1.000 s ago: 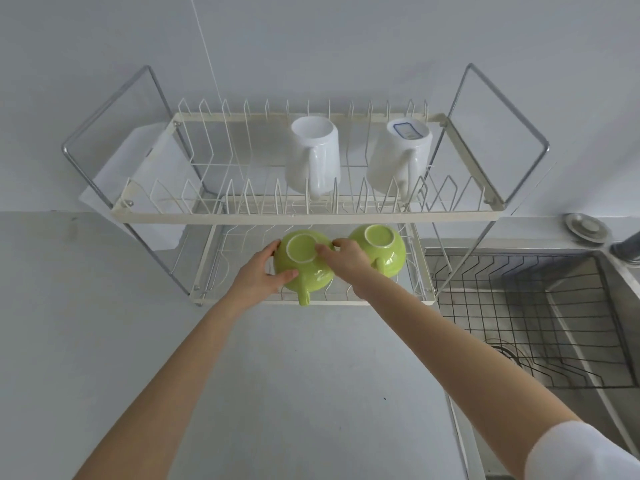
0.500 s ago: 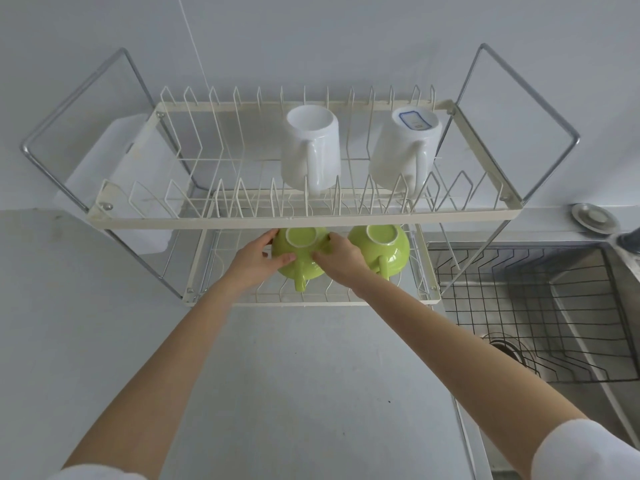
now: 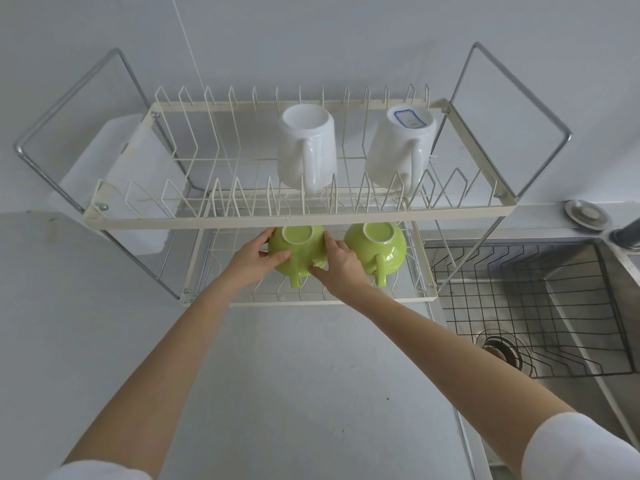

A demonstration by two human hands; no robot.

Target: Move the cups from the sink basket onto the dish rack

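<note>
A two-tier cream wire dish rack (image 3: pixel 298 218) stands against the wall. Two white mugs (image 3: pixel 306 150) (image 3: pixel 398 148) sit upside down on its upper tier. On the lower tier two green cups rest upside down with handles toward me. My left hand (image 3: pixel 251 259) and my right hand (image 3: pixel 337 263) both grip the left green cup (image 3: pixel 299 245) from either side. The right green cup (image 3: pixel 377 245) stands free beside it. The black wire sink basket (image 3: pixel 540 306) lies in the sink at right, with no cups in it.
A steel sink (image 3: pixel 588 393) with a drain (image 3: pixel 498 351) is at right, a round strainer lid (image 3: pixel 587 214) and a faucet base (image 3: pixel 627 233) behind it. A white cutting board (image 3: pixel 114 181) leans behind the rack's left end. Grey counter (image 3: pixel 294 393) lies in front.
My head moved closer and the view tilted, so the rack looks bigger. Both hands pushed the left green cup a little further back onto the lower tier.
</note>
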